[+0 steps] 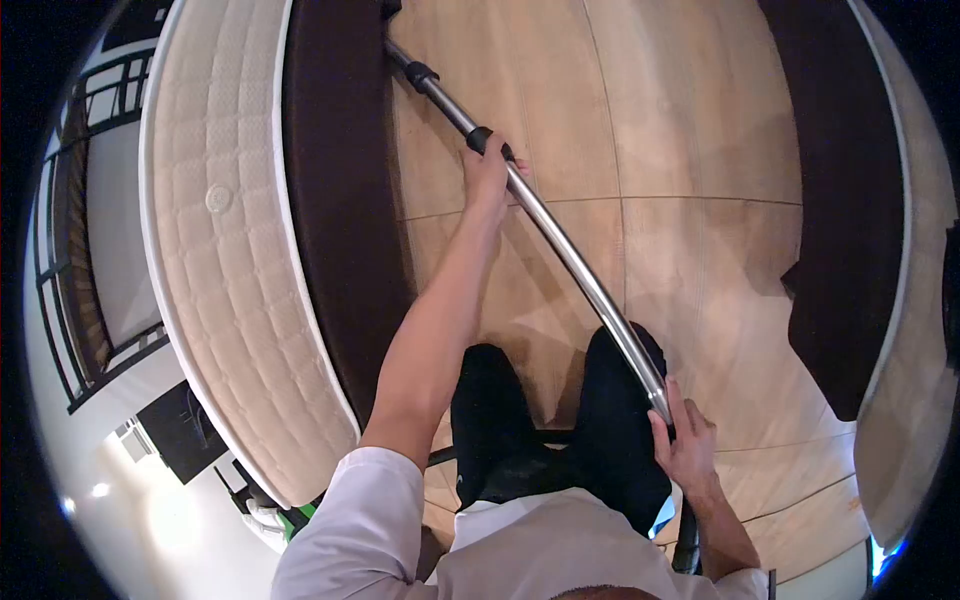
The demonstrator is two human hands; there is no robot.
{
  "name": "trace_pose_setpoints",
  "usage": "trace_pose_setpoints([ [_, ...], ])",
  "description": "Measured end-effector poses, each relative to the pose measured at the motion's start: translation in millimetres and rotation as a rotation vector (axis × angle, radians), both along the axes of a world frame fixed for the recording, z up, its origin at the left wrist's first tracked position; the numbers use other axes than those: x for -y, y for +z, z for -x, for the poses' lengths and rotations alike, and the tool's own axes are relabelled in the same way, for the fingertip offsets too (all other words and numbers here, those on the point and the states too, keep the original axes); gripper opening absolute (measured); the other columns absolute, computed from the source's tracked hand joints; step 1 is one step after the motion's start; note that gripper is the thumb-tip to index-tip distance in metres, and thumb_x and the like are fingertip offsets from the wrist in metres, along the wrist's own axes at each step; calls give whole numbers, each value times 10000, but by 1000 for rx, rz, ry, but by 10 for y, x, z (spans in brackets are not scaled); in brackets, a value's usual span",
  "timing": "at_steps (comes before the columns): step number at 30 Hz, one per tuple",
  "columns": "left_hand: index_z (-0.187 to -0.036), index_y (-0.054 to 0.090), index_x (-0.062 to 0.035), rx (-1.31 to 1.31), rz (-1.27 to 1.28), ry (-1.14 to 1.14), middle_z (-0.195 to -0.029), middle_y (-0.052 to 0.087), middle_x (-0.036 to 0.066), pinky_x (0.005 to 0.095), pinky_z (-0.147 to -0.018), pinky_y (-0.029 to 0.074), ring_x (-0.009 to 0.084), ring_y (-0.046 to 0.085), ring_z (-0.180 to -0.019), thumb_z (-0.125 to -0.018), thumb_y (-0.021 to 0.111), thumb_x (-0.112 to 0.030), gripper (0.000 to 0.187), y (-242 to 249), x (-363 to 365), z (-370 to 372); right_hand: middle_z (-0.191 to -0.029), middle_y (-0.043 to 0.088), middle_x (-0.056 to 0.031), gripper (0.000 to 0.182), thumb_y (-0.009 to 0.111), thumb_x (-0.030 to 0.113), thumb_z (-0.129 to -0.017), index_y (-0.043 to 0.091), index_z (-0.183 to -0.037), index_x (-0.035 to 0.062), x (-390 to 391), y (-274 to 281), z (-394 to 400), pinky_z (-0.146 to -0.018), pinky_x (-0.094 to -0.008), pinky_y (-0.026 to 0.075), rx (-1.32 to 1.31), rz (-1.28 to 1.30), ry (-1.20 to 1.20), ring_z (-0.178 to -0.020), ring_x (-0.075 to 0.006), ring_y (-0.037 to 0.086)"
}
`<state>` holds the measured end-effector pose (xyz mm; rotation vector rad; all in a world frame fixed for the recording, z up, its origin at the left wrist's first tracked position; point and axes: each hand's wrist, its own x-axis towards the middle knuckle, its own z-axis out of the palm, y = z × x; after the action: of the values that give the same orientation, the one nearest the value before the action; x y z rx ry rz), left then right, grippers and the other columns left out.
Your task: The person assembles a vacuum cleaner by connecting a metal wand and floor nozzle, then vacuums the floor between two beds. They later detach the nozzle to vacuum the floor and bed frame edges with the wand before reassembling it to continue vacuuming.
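A long metal vacuum cleaner wand (578,262) slants across the head view, from the upper left down to the lower right. My left hand (488,178) is closed around it just by a black collar (480,138). At the wand's lower end, beside my right knee, my right hand (688,445) grips the tube with thumb and fingers along its sides. The wand's far end reaches the dark bed base at the top left, where its head is mostly out of sight. A black hose (687,540) shows below my right wrist.
A pale quilted mattress (225,260) lies on the dark brown bed base (340,200) at my left. Another dark base (850,200) with a light mattress (915,420) stands on the right. Between them runs a tan tiled floor (690,120). A black metal frame (75,270) is at far left.
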<state>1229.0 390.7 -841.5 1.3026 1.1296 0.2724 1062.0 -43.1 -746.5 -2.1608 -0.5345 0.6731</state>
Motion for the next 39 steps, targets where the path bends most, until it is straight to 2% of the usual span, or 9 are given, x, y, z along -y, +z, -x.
trace_pose_setpoints([
  [5,-956,534,-43,215,212,8,-777,591,97,340,-566,556,211,622,-631,-984,628,-297,272,140,227,218,-756,560,-98,615,757,181,-891,544,-1455,58,192,300,178,-534,-386,504,125,100,25,-611,-265,600],
  [8,-1073,438,-96,217,371,59,-830,590,95,352,-575,551,227,614,-637,-991,620,-280,271,104,360,679,-749,554,-86,605,782,193,-859,588,-1417,63,401,457,478,-515,-378,487,106,109,15,-610,-251,587],
  [12,-1093,437,-98,131,354,55,-849,599,99,367,-628,571,224,617,-647,-1007,609,-273,260,119,930,1105,-825,617,-167,623,727,221,-898,518,-1398,-85,903,289,783,-546,-401,495,10,198,53,-665,-309,608],
  [17,-1159,428,-116,-54,238,-128,-907,639,108,407,-670,605,246,688,-748,-1042,575,-284,253,146,1279,1154,-836,614,-177,608,693,255,-916,502,-1382,-86,1241,56,1076,-551,-421,493,-56,192,53,-667,-326,610],
  [27,-1144,447,-96,84,275,-66,-928,646,109,405,-668,585,271,698,-776,-1015,602,-275,269,170,1828,1271,-957,634,-259,543,606,306,-959,516,-1313,-95,1822,-263,1385,-655,-489,527,-106,244,26,-781,-406,639],
  [29,-1115,483,-76,48,271,0,-928,642,114,403,-689,568,267,678,-791,-997,623,-284,277,128,1766,1206,-982,640,-262,543,608,304,-962,519,-1310,-104,1816,-326,1290,-656,-484,531,-12,270,99,-783,-405,642],
  [32,-1058,569,-40,116,417,154,-891,629,108,389,-757,537,243,614,-778,-979,640,-286,268,-90,1500,1219,-998,650,-247,564,617,326,-966,524,-1331,-94,1608,-370,1072,-650,-478,532,-79,228,90,-773,-399,643],
  [35,-1070,570,-73,172,298,200,-847,625,90,351,-675,532,219,609,-723,-987,630,-292,242,-85,1289,1234,-978,662,-226,560,596,353,-985,536,-1361,-58,1390,-317,872,-640,-474,533,-142,201,73,-752,-376,644],
  [39,-1104,575,-95,217,193,172,-845,620,78,336,-651,519,194,600,-704,-1012,591,-324,248,-56,983,1161,-1007,685,-220,490,530,335,-1027,569,-1343,-37,1140,-260,749,-634,-459,533,-27,281,144,-768,-348,656],
])
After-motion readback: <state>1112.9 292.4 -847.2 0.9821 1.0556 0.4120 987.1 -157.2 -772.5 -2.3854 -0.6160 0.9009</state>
